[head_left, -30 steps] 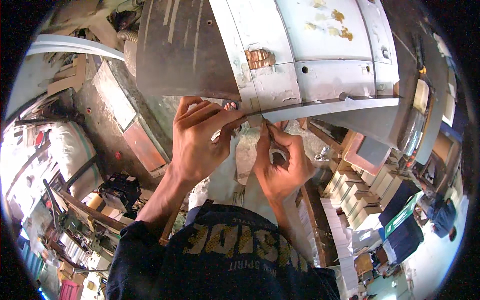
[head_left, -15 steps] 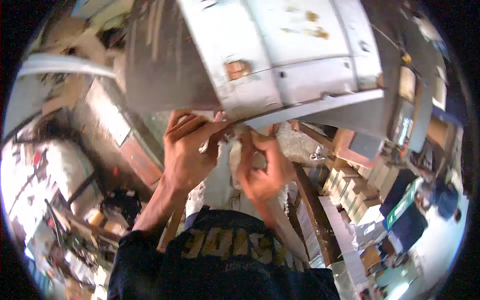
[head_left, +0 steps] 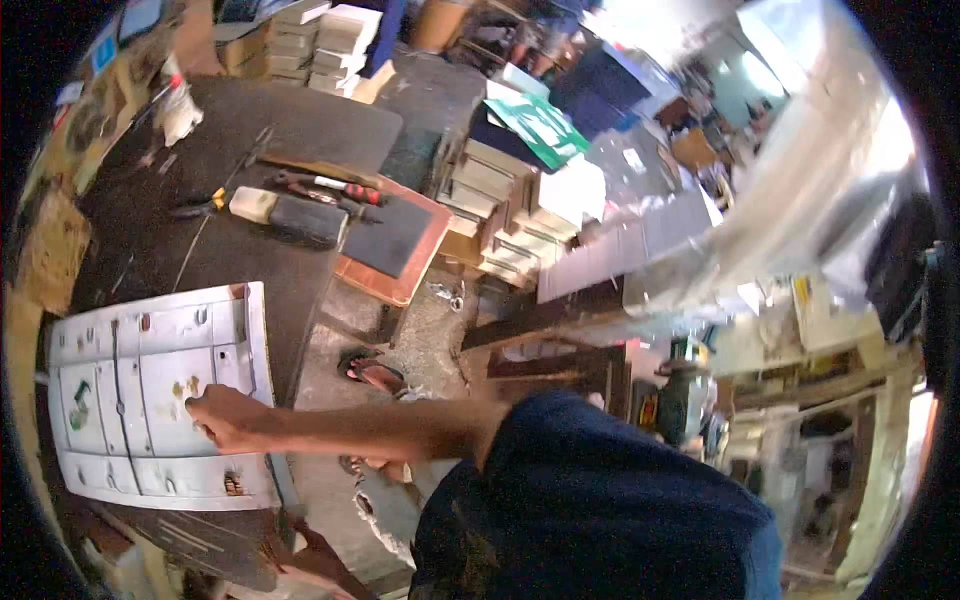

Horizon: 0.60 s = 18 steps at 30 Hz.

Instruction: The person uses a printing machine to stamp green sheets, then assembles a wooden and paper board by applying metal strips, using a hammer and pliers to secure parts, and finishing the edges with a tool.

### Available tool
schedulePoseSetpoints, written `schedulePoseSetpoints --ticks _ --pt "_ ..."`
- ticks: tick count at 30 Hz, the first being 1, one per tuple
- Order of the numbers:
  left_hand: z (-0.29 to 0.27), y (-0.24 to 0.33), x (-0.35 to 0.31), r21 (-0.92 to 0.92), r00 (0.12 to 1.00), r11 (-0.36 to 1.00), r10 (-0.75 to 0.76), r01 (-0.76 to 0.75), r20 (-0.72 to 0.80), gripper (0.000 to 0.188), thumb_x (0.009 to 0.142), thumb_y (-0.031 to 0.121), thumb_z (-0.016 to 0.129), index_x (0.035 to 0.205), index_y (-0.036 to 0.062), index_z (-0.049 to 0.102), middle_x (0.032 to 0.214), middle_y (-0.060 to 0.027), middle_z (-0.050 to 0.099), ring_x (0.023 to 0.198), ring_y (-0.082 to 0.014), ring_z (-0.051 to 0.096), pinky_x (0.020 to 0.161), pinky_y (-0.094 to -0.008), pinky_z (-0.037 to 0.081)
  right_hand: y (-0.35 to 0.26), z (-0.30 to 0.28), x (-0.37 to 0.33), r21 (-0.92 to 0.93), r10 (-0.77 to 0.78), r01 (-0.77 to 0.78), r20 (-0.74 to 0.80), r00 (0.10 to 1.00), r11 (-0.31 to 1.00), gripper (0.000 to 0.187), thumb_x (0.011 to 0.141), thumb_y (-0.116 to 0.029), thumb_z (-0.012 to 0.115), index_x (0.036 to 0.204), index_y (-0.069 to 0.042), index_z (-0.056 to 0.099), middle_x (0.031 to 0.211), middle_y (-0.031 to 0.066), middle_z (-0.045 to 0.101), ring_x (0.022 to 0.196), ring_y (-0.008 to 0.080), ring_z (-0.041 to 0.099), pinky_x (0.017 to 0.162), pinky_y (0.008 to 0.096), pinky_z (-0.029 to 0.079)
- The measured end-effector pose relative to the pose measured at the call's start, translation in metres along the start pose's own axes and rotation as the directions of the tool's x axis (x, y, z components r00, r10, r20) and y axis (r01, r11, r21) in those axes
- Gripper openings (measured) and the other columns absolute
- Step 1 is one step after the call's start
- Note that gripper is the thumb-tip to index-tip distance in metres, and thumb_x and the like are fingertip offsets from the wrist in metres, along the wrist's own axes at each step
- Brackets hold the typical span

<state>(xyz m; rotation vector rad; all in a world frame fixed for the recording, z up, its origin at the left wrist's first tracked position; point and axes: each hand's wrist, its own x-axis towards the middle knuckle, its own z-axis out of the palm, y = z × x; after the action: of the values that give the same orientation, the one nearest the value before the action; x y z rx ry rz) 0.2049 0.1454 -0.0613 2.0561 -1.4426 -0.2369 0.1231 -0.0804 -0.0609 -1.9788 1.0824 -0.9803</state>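
Note:
My right arm stretches leftward over a white panel [head_left: 150, 365] with dark lines, small holes and brown stains. My right hand [head_left: 228, 420] is closed in a fist above its right part. A small dark bit shows at the fingers, too small to name. At the lower edge, beside the panel's near corner, my left hand [head_left: 300, 555] is dim and partly cut off, its fingers unclear. The panel lies on a dark tabletop [head_left: 150, 250].
Beyond the panel lie a dark block with a pale end [head_left: 290, 215] and a red-handled tool [head_left: 350, 190]. An orange-edged board [head_left: 425, 235] is at the table's corner. Stacked pale blocks [head_left: 500, 215] and a green sheet [head_left: 540, 130] stand farther right. A sandalled foot [head_left: 372, 370] is below.
The view has swung to the right, so the panel now appears at the left. My hands, close together at the panel's edge before, are apart, and my right hand has moved over the panel.

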Motion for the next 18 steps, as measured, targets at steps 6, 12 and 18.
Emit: schedulePoseSetpoints --ticks 6,12,18 --pt "0.032 0.006 0.001 -0.031 0.992 0.999 0.028 -0.024 0.12 0.048 0.079 0.014 0.074 0.124 0.006 0.063 0.118 -0.0105 0.066 0.119 -0.0321 0.056 0.106 -0.0491 0.038 0.028 -0.09 0.035 0.56 0.219 -0.351 0.289 0.932 0.75 0.021 0.087 -0.02 0.078 0.098 -0.003 0.071 0.076 0.0068 0.07 0.068 0.0125 0.066 0.058 0.0265 0.055" --pt "0.006 0.029 0.016 -0.051 0.998 0.997 0.061 -0.061 -0.008 0.021 0.081 0.006 0.07 0.101 0.0048 0.069 0.106 -0.0119 0.065 0.102 -0.0348 0.059 0.092 -0.0486 0.045 -0.024 -0.141 0.053 0.529 0.253 -0.387 0.31 0.916 0.755 0.023 0.088 -0.014 0.078 0.098 0.004 0.068 0.089 0.0114 0.074 0.074 0.0166 0.073 0.061 0.0278 0.062" --pt "0.009 0.037 0.019 -0.043 0.998 0.999 0.0 -0.003 -0.069 0.016 0.08 0.005 0.072 0.096 0.003 0.069 0.097 -0.0122 0.065 0.093 -0.0333 0.06 0.083 -0.0465 0.045 0.009 -0.105 0.093 0.118 0.13 -0.176 0.322 0.938 0.977 0.044 0.081 -0.032 0.084 0.107 0.0 0.07 0.099 0.0147 0.074 0.095 0.0181 0.073 0.073 0.0319 0.059"
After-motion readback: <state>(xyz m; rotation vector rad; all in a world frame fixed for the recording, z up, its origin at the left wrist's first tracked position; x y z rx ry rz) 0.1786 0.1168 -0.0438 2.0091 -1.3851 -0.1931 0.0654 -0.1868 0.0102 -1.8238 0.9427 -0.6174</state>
